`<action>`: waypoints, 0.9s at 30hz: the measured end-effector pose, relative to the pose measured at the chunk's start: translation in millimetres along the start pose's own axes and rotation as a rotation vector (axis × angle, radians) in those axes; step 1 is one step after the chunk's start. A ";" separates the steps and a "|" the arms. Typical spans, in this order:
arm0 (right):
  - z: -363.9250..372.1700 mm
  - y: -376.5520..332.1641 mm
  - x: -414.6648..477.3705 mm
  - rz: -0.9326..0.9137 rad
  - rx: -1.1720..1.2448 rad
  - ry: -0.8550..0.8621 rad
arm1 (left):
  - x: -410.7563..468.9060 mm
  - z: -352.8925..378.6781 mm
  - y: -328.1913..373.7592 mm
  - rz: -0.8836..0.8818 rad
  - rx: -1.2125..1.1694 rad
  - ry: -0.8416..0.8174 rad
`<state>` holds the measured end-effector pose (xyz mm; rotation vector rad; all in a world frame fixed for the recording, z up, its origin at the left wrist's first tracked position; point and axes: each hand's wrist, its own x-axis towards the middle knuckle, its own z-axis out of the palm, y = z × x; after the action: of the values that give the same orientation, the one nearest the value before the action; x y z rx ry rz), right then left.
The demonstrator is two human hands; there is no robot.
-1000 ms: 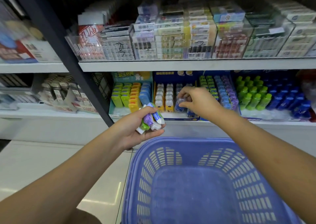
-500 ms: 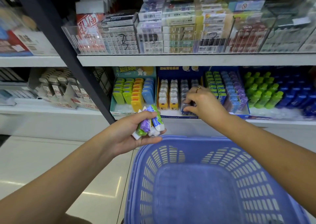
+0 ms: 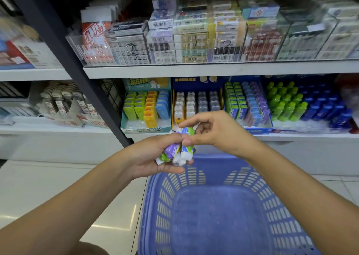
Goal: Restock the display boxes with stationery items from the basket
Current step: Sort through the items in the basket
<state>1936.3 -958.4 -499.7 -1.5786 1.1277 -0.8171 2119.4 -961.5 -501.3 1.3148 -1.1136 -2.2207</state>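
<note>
**Shop shelving, erasers in both hands**

Stocked store shelves point(image 3: 194, 71) fill the background, with display boxes point(image 3: 258, 130) of coloured stationery on the lower level. Below them a blue slotted basket point(image 3: 161, 206) sits over the tiled floor point(image 3: 58, 186). Just above its far rim the left hand point(image 3: 151, 157) curls round a bundle of sleeved erasers point(image 3: 171, 150). The right hand point(image 3: 217, 130) pinches one green-and-blue eraser point(image 3: 188, 149) in that bundle between thumb and forefinger.

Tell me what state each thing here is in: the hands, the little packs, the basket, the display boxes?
Left hand: grips a bundle of small packs.
Right hand: pinches the green-and-white pack in that bundle.
Basket: upright, no items visible inside.
Teal display box: rows stocked, gap at its front.
Blue display box: rows stocked, front hidden behind the hands.
</note>
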 end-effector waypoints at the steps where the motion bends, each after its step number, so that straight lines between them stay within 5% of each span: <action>1: -0.2 -0.5 -1.7 0.019 0.027 0.012 | 0.3 1.9 -0.5 0.008 -0.006 0.012; 18: -80.8 31.1 -17.8 0.145 0.582 0.468 | 34.2 23.5 9.9 0.012 -0.207 0.079; 22: -96.8 42.5 -17.9 0.206 0.214 0.601 | 41.2 27.9 11.1 0.012 -0.212 0.075; 27: -112.9 45.6 -13.2 0.172 -0.452 0.520 | 45.9 28.4 11.7 0.021 -0.200 0.072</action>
<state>1817.8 -986.9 -511.3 -1.6382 1.9035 -0.9277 2070.3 -984.4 -511.8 1.2808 -0.8510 -2.1868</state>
